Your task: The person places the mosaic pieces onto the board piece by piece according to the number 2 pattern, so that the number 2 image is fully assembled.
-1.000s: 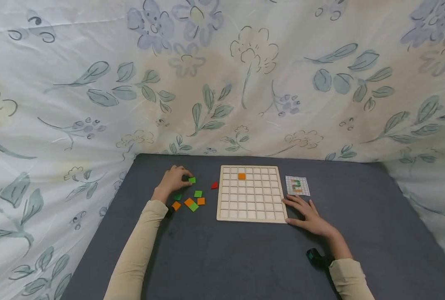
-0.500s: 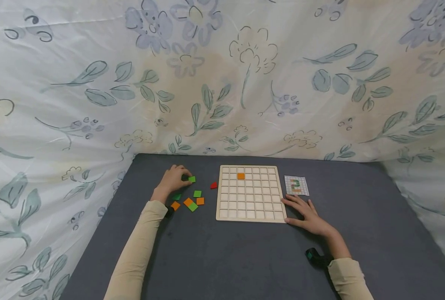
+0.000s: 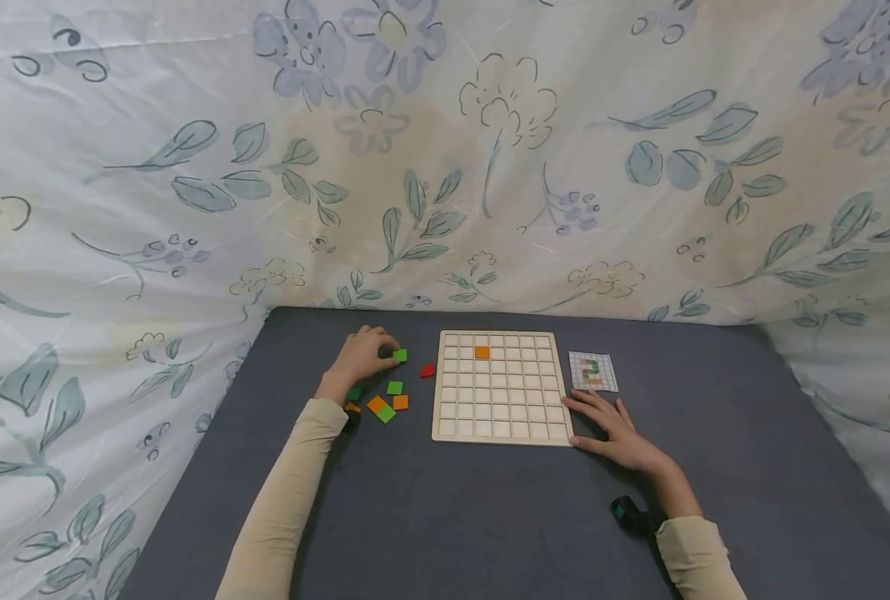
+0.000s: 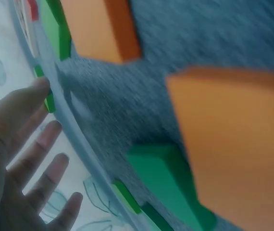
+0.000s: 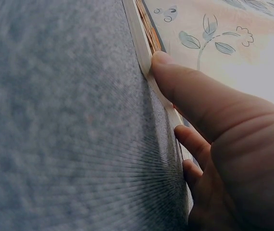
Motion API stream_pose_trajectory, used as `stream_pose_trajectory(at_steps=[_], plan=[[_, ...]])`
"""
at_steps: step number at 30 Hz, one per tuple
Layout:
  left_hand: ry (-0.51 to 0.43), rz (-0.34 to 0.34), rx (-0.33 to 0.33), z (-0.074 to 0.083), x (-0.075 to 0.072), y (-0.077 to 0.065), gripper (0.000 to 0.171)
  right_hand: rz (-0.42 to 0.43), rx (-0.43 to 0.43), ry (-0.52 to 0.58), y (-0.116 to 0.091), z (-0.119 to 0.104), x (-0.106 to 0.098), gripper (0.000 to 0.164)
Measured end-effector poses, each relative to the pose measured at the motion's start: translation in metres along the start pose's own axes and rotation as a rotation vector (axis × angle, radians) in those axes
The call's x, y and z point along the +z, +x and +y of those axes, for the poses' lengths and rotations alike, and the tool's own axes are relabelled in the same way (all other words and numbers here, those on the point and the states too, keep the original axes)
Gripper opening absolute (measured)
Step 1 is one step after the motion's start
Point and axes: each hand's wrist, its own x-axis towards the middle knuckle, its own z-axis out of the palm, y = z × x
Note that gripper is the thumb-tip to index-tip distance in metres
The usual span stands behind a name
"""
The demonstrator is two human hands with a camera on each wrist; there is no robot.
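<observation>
In the head view my left hand pinches a light green square tile between thumb and fingertips, above the loose tiles. The left wrist view shows that green tile at the thumb tip, with the other fingers spread. A wooden grid board lies at the middle of the table, with one orange tile in a cell near its top left. My right hand rests against the board's right side, fingers spread; in the right wrist view the thumb touches the board's edge.
Left of the board lie a red tile, a green tile, an orange tile and several more, some partly behind the left wrist. A small pattern card lies right of the board. A floral cloth hangs behind the dark table.
My left hand has moved slightly right, toward the board, carrying the green tile. The right hand and the board have stayed in place.
</observation>
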Motion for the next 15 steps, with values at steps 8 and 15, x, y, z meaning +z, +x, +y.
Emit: stream_pose_trajectory(at_steps=[8, 15], plan=[[0.031, 0.002, 0.01, 0.011, 0.006, 0.01, 0.029, 0.003, 0.006, 0.003, -0.001, 0.0, 0.001, 0.064], [0.034, -0.016, 0.031, 0.024, 0.008, 0.016, 0.029, 0.005, -0.005, 0.005, -0.001, -0.001, 0.002, 0.064]])
